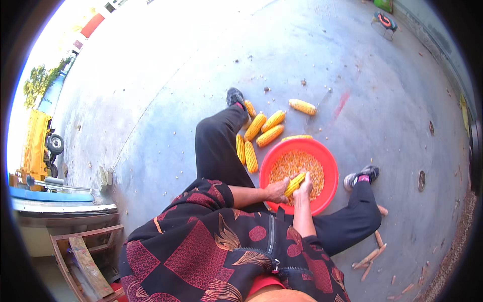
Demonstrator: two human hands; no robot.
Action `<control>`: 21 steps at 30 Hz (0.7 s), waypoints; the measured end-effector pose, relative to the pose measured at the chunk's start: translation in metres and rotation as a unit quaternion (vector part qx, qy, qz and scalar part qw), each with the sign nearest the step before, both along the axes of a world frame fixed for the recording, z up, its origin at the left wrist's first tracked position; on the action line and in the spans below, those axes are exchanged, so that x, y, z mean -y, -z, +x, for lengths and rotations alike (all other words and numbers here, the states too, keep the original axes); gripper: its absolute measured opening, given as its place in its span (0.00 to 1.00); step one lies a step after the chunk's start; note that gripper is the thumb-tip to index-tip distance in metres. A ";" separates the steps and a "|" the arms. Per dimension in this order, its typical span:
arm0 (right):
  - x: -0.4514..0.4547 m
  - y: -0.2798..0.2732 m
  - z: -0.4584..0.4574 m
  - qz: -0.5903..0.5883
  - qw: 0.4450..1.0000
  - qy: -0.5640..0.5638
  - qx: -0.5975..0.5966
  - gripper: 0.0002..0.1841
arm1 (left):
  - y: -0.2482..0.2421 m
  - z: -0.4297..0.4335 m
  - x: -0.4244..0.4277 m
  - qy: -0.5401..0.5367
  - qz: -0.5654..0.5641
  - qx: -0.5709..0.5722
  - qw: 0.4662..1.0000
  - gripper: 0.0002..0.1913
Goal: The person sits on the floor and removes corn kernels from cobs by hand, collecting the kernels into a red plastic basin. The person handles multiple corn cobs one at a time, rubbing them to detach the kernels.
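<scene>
A yellow ear of corn (295,184) is gripped between my two hands, tilted over a red plastic basin (330,166). My left hand (277,191) holds its lower left end, while my right hand (304,187) closes around its right side. Loose corn kernels (292,160) cover the bottom of the basin, which sits on the floor between my legs. Several whole ears of corn (269,135) lie beyond and left of the basin, close to my shoe (235,96). One paler ear (302,107) rests apart, farther out. Another ear (297,137) is partly hidden behind the basin's rim.
Stripped corncobs (371,256) are scattered on the concrete floor (169,124) at the lower right. A wooden frame (90,260) stands at the lower left, near a yellow vehicle (36,143). A small stool (385,22) stands by the wall at the far right.
</scene>
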State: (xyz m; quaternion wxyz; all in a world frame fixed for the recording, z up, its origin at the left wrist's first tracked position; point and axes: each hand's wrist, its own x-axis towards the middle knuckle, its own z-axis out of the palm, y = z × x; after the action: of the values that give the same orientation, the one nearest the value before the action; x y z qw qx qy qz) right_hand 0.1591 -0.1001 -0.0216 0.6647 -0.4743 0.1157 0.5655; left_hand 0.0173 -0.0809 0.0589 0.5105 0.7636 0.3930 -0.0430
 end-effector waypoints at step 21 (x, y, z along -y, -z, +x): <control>0.001 0.001 -0.009 0.040 0.997 -0.012 -0.064 0.19 | -0.003 0.024 -0.020 -0.137 -0.352 0.215 0.901 0.30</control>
State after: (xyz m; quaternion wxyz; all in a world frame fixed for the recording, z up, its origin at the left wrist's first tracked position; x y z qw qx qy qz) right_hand 0.1500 -0.1011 -0.0222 0.6673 -0.4116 0.1300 0.6069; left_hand 0.0416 -0.0610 0.0621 0.8188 0.4638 0.3336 0.0565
